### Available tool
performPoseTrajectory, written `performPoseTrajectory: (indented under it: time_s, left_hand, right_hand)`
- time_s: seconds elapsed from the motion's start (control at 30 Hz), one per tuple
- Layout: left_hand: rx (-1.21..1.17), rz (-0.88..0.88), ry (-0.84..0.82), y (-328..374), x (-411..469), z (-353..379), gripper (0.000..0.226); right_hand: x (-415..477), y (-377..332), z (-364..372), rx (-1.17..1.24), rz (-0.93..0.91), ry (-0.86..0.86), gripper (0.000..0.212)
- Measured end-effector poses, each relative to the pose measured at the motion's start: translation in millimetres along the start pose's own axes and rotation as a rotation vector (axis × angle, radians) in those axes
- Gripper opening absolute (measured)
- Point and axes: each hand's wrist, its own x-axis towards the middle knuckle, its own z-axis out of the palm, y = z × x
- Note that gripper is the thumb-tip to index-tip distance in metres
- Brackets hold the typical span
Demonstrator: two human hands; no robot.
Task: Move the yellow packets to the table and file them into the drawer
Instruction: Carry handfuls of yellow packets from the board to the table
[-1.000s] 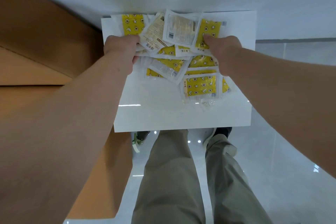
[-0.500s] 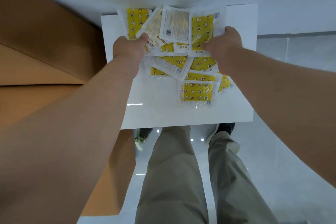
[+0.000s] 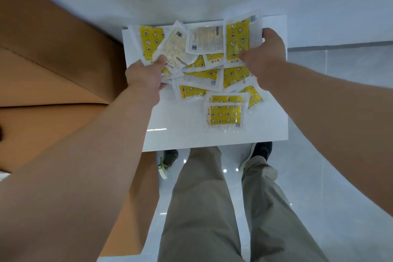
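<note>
Hands have spread apart & lifted vs. 1 s ago, fanning the far row. L hand (image 3: 144,76) fingers (image 3: 160,61) pinch the left end of the yellow pkts (image 3: 202,74); R hand (image 3: 266,57) grips the right-end pkt, tilted up. Other pkts lie loose on white bench (image 3: 180,136).

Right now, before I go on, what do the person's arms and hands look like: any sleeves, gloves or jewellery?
The left forearm and right forearm are bare to the frame edges, with no sleeve in view. The left hand and right hand wear no gloves. No watch, band or ring shows on the visible parts.
</note>
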Motion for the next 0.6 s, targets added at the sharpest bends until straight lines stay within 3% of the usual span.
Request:
performPoseTrajectory:
  time_s: [0.3, 0.6]
  left_hand:
    - [-0.026, 0.164, 0.117, 19, -37, -21, 0.012]
    - [-0.106, 0.137, 0.072, 58, -115, -36, 0.011]
  right_hand:
    - [-34, -25, -34, 0.029, -0.047, 0.081, 0.026]
    - [-99, -39, -79, 0.282, 0.077, 0.052, 0.029]
